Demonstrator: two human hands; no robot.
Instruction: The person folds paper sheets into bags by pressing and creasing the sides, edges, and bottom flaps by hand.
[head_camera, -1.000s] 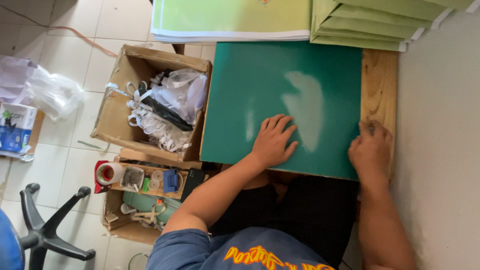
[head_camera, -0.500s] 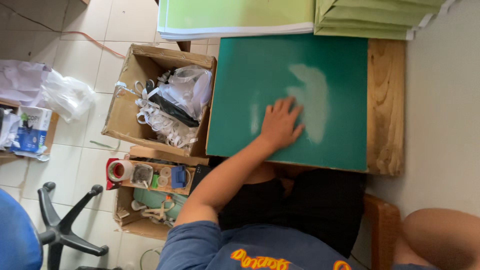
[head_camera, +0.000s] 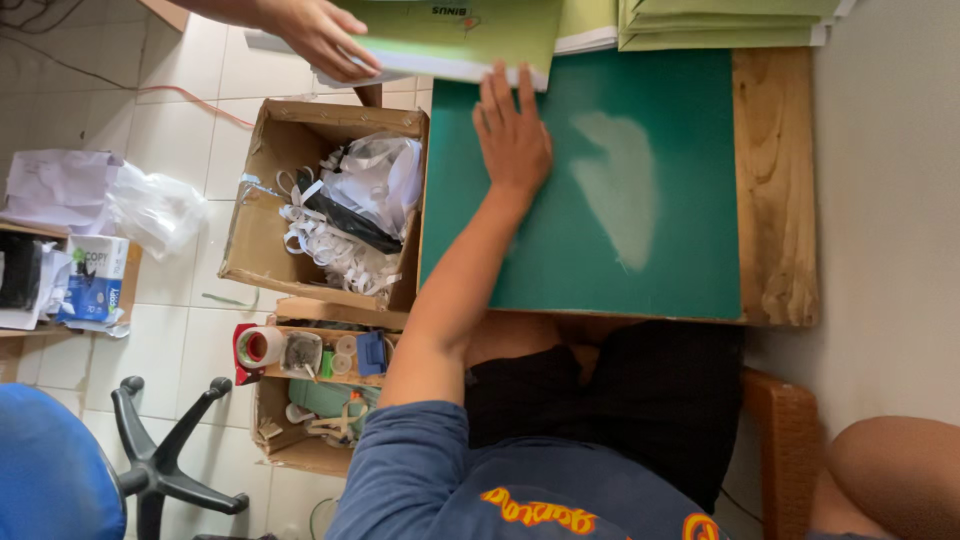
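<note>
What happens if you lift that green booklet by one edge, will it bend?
Probably floppy: the green booklet looks thin, with a paper cover. Likely light, since another person's hand holds it by one edge. It should slide easily on the smooth green cutting mat, where the left hand lies flat.

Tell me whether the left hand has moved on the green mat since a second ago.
Yes. The left hand has slid up the green mat from its near edge to the far edge, fingertips now at the green-covered stack.

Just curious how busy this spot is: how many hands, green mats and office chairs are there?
Hands: 2, the left hand and another person's hand
Green mat: 1
Office chair: 1
Total: 4
</note>
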